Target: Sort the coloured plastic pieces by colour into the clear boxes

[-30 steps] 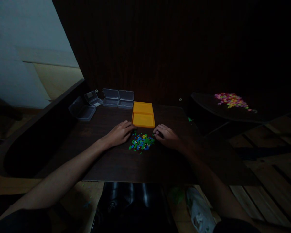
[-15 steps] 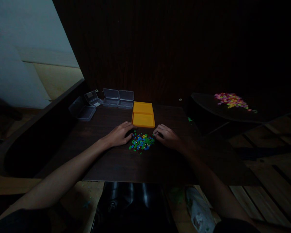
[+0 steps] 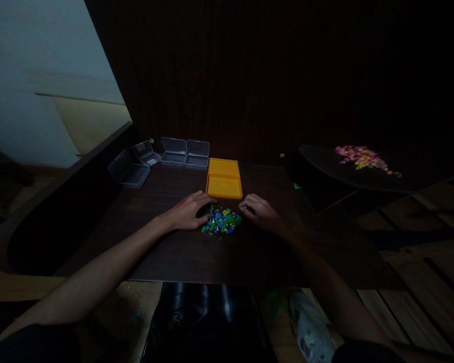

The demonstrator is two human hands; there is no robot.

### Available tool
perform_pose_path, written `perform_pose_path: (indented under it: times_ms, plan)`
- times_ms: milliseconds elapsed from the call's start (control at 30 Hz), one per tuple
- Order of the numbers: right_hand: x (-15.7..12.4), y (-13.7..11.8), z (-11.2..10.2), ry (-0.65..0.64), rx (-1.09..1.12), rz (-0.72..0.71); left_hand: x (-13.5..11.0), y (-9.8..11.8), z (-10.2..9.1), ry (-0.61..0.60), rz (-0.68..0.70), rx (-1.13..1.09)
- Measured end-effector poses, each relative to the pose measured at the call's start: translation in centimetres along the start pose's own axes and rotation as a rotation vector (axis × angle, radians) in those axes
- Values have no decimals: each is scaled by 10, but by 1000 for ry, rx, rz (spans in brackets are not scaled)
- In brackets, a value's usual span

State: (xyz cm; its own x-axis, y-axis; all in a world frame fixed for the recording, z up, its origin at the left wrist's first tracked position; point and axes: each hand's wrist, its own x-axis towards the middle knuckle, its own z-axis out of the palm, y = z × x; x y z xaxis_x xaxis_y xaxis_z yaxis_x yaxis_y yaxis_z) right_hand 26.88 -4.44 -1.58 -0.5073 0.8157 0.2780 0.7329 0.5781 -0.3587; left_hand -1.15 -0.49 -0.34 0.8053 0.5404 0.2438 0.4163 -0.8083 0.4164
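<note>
A small heap of tiny green, blue and yellow bricks (image 3: 221,222) lies in the middle of a dark wooden table (image 3: 181,252). My left hand (image 3: 188,210) rests palm down at the heap's left edge, fingers curved and apart, fingertips touching the bricks. My right hand (image 3: 260,211) lies at the heap's right edge, fingers bent toward the bricks; what they pinch, if anything, is hidden in the dim light. An open yellow box (image 3: 223,178) stands just behind the heap.
Clear plastic boxes stand open at the back left: a pair (image 3: 185,153), one smaller (image 3: 145,151) and one larger (image 3: 129,172). A pile of pink and yellow pieces (image 3: 360,156) lies on a dark surface at the right. A raised dark rim borders the table's left side.
My left hand's fingers have slid a little toward the heap's left edge. The right hand has barely moved.
</note>
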Motion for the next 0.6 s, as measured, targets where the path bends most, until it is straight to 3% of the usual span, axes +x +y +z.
perform_pose_path:
  times_ms: [367,600]
  plan:
    - [-1,6,4,54,-45,27,0,0,0,11,9,-21]
    - [0,-1,0,44,-74,53,1,1,-3,64,-23,102]
